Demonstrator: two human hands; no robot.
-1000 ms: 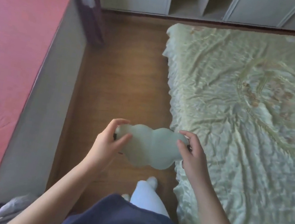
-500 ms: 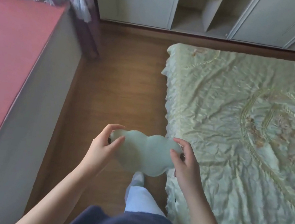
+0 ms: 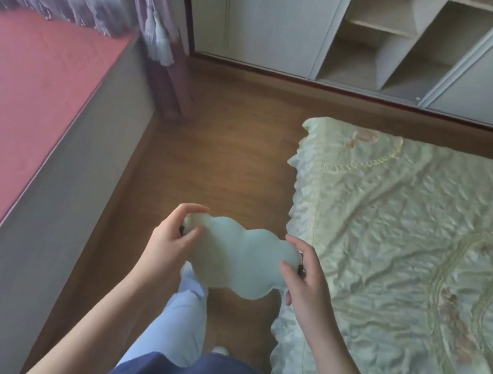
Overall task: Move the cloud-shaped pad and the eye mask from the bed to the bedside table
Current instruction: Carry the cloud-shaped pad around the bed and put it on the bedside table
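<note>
I hold a pale green cloud-shaped pad (image 3: 238, 257) in front of me, above the wooden floor beside the bed (image 3: 414, 267). My left hand (image 3: 169, 239) grips its left end, fingers curled over the top edge and thumb on the front. At the right end my right hand (image 3: 305, 275) grips the pad the same way. A small dark piece shows at each end under my fingers. No eye mask or bedside table is in view.
The bed with its creased pale green quilt fills the right side. A low platform with a red cover (image 3: 11, 121) runs along the left. Purple curtains (image 3: 155, 24) hang at the back left, and a white wardrobe with open shelves (image 3: 393, 41) stands beyond the floor strip (image 3: 211, 155).
The view has tilted up and swung, showing more wardrobe and curtain. Both hands keep the same grip on the pad, which stays in front of me. My left leg has stepped forward.
</note>
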